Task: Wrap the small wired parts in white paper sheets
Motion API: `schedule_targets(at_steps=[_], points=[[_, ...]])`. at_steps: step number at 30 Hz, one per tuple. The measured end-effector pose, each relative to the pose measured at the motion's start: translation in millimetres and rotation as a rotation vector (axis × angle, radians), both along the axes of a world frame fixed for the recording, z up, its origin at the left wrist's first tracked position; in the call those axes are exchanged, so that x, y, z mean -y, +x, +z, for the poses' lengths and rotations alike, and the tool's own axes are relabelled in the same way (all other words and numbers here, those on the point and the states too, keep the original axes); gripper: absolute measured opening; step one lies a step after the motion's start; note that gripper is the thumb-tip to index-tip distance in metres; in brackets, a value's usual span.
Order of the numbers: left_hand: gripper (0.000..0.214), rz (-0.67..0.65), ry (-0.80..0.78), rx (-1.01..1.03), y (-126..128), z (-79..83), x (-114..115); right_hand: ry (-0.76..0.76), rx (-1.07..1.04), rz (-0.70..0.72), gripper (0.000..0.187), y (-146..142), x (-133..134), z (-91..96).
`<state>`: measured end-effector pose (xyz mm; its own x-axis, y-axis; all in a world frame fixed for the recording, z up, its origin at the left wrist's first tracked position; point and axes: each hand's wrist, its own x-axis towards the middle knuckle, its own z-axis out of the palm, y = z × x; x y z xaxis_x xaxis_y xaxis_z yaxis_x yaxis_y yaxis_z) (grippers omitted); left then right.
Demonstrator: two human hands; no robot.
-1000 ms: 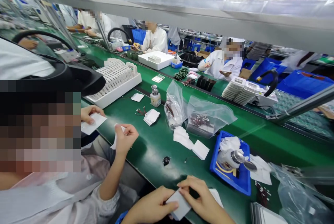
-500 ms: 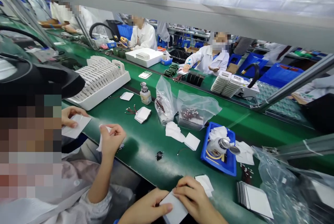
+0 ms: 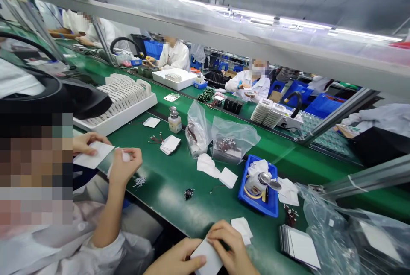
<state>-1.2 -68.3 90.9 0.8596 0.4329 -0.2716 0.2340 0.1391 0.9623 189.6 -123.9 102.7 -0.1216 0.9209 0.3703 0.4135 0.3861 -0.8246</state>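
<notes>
My left hand [image 3: 180, 257] grips a thin white square panel [image 3: 209, 258] near the table's front edge, its thumb lying flat on the white face. My right hand [image 3: 231, 245] has its fingers bent over the panel's upper right edge; whatever its fingertips pinch there is too small to make out. Just beyond my right hand lie folded white wipes [image 3: 242, 229]. To the right, a stack of similar white panels with dark edges [image 3: 299, 247] rests on the green table [image 3: 173, 202]. Behind that stack is a bunch of dark red wires with white connectors [image 3: 291, 215].
A blue tray [image 3: 273, 206] holds a pump bottle [image 3: 257, 182] and wipes. Clear bags [image 3: 233, 138], another bottle [image 3: 174, 121] and small black parts [image 3: 188, 194] stand farther back. At left, a co-worker's hand [image 3: 123, 166] holds a white wipe. A shelf [image 3: 205, 36] crosses overhead.
The view has tilted up and shifted slightly. Both my hands stay on the panel with little movement. The co-worker across has lifted a hand from the table and drawn both hands together.
</notes>
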Motion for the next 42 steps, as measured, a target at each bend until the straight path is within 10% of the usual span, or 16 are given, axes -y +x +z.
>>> schedule_targets(at_steps=[8,42], points=[[0.054,0.004,0.011,0.063,-7.7,0.9,-4.1,-0.194,-0.067,0.005,0.010,-2.9,-3.9,1.8],[0.037,0.241,-0.184,0.062,26.7,3.5,-17.4,-0.090,-0.049,-0.067,0.016,13.5,-44.6,1.6]])
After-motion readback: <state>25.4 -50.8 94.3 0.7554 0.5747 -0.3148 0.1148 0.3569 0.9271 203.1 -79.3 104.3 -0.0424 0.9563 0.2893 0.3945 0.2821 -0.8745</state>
